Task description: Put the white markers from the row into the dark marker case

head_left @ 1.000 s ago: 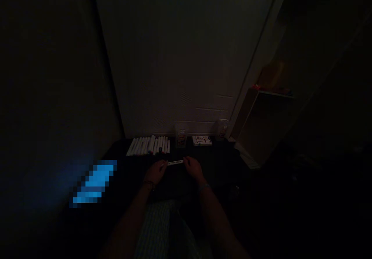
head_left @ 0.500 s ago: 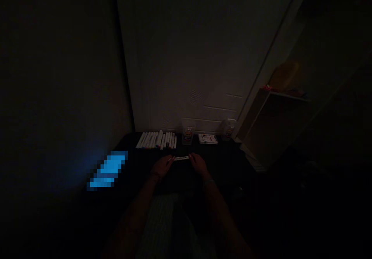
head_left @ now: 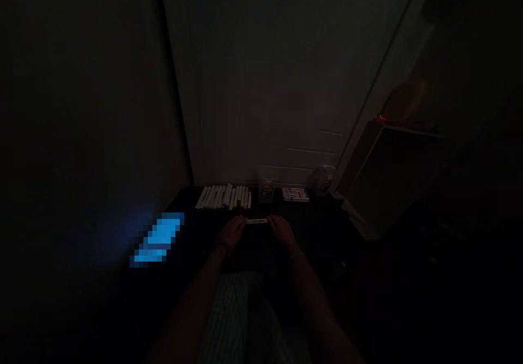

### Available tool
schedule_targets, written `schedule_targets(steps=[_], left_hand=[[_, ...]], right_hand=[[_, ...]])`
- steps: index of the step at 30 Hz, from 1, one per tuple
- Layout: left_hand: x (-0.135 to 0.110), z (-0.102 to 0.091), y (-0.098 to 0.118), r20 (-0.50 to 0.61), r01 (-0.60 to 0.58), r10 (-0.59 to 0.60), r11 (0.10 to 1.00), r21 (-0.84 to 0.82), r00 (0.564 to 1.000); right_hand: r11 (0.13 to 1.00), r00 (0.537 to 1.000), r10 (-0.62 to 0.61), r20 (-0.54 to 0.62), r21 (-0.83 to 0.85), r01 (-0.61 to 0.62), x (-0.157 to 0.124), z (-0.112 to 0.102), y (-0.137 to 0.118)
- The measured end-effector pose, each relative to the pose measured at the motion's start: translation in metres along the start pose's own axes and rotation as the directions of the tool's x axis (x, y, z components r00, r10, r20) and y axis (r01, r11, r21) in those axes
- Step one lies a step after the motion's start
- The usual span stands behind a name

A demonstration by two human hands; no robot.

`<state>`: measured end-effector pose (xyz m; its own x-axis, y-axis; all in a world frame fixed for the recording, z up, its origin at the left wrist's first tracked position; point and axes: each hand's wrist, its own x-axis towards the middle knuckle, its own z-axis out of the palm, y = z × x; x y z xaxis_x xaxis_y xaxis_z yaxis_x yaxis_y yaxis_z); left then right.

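A white marker lies level between my hands over the dark tabletop. My left hand pinches its left end, and my right hand is closed on its right end. Dark printing runs along the marker's barrel. Beyond my left hand, several white markers lie side by side in a row. A clear plastic container with a colourful label stands past the held marker. To its right sits a flat white pack with printing too dim to read.
A second clear container stands at the back right, close to the wall. On the left glows a blurred blue screen. A shelf unit rises right of the dark table. The room is very dim.
The whole view has shifted slightly, with things sitting a little further right. Both hands keep their hold on the marker, which stays in nearly the same place between them.
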<state>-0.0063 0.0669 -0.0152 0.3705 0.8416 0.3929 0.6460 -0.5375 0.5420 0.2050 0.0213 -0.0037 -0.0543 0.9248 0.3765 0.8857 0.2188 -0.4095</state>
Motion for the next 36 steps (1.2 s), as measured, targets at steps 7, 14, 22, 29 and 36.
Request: schedule_targets(steps=[7,14,22,29,36], left_hand=[[0.0015,0.0024,-0.0015,0.009,-0.005,0.005,0.999,0.043,1.0],[-0.0002,0.0008,0.0012,0.028,0.021,-0.024,0.996,0.086,0.999],[0.0017,-0.0003,0.0029,0.047,0.073,-0.08,0.987,0.144,0.996],[0.0018,-0.0003,0.0034,0.046,0.069,-0.077,0.987,0.145,0.996],[0.001,0.0056,-0.0029,0.022,0.083,-0.086,0.989,0.126,0.996]], right_hand=[[0.998,0.998,0.055,-0.019,0.031,-0.055,-0.0011,0.002,0.0006],[0.998,0.998,0.027,-0.051,0.064,-0.023,-0.0013,0.0029,0.0021],[0.995,0.998,-0.028,-0.047,0.094,0.033,-0.001,0.0006,0.0038],[0.993,0.999,-0.024,-0.046,0.111,0.029,-0.0019,-0.0019,0.0035],[0.985,0.999,-0.017,-0.034,0.171,0.022,-0.0019,-0.0028,0.004]])
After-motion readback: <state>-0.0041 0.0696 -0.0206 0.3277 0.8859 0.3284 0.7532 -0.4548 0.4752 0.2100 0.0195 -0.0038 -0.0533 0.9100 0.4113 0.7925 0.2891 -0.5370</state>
